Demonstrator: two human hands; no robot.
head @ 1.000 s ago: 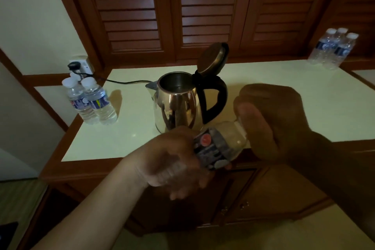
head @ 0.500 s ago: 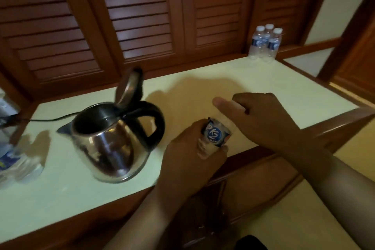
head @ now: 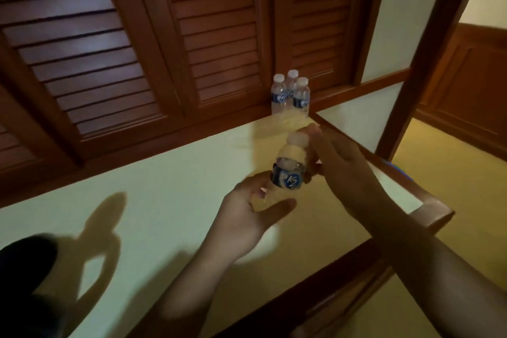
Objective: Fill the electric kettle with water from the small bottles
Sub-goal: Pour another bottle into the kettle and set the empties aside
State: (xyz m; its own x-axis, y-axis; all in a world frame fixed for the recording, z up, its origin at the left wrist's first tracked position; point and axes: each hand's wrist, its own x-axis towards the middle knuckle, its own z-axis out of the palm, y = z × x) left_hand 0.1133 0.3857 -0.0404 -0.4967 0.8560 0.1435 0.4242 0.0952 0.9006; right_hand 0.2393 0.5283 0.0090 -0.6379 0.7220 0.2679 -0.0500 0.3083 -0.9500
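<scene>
At the lower left edge there is one dark shape (head: 26, 271), blurred and cut by the frame; I cannot tell what it is. Beside it, one looped shadow (head: 98, 230) falls on the pale top of the desk (head: 170, 200), which has a wooden border along its near side.

Two bare hands meet above the right part of the desk, and between them is one small bottle (head: 288, 173). It is clear plastic with a blue label and stands nearly upright, tilted a little to the right, lifted off the desk top. The left hand (head: 247, 217) has its palm turned up and its fingers curled around the lower part of the bottle, with the thumb stretched out to the right below the label. The right hand (head: 343, 173) lies against the right side of the bottle, and one fingertip reaches up just beside the white cap (head: 297, 140). Because of motion blur, I cannot tell whether this hand pinches the cap or only touches it.

Farther back, in the far right corner of the desk, three bottles (head: 290, 97) of the same kind stand close together, each with a white cap and a blue label. Behind the desk are louvred shutters (head: 90, 57) of dark red wood, at least three panels. On the right stands one wooden door frame (head: 428, 63).
</scene>
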